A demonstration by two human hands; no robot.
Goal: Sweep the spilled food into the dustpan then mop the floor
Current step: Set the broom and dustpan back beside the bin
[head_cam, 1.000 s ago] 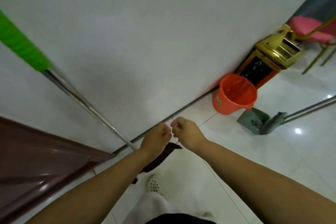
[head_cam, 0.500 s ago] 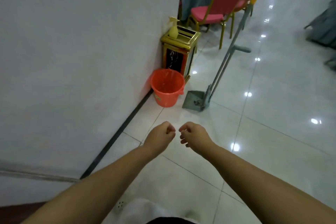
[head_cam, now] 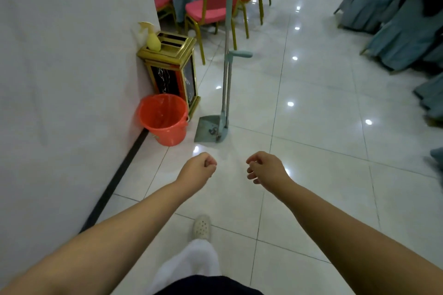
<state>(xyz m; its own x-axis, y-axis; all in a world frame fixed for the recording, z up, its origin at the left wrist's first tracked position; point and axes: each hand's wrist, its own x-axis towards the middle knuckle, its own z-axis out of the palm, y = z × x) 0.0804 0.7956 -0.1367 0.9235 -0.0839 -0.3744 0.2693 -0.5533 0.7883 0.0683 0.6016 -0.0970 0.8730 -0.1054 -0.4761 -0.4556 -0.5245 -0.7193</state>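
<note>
A grey-green dustpan (head_cam: 209, 128) stands on the white tiled floor (head_cam: 323, 175), its long upright handle (head_cam: 227, 55) ending in a yellow cap. Dark bits lie inside the pan. My left hand (head_cam: 197, 170) is stretched out in front of me as a closed fist with nothing in it, a little short of the pan. My right hand (head_cam: 265, 166) reaches forward beside it, fingers loosely curled and empty. No spilled food, broom or mop shows here.
An orange bucket (head_cam: 163, 118) sits against the white wall (head_cam: 72, 79), left of the dustpan. Behind it is a gold-trimmed bin (head_cam: 172, 67) with a yellow spray bottle (head_cam: 152, 38) on top. Pink chairs (head_cam: 215, 2) stand further back, draped furniture (head_cam: 405, 26) at right.
The view has swung from the wall and a green-handled pole to the open floor and dustpan. My hands, close together before, have moved apart.
</note>
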